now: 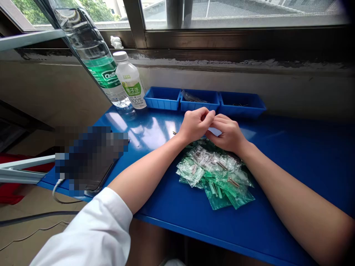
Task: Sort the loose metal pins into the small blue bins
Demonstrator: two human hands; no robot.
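Note:
My left hand (196,125) is closed, its thumb laid along the curled fingers. My right hand (227,132) meets it at the fingertips, with its fingers also bent together. Whatever they may hold between them is hidden. Just below the hands lies a pile of small clear and green plastic bags (213,170), several with short metal pins (233,182) inside. A few dark thin pieces (174,133) rest on the table by my left wrist.
Three blue bins (162,104) line the wall behind my hands; the middle one has a plastic bag (192,97) in it. A large water bottle (97,62) and a coconut water bottle (131,83) stand at the back left. A blurred-out dark device (100,177) lies on the blue table (166,207).

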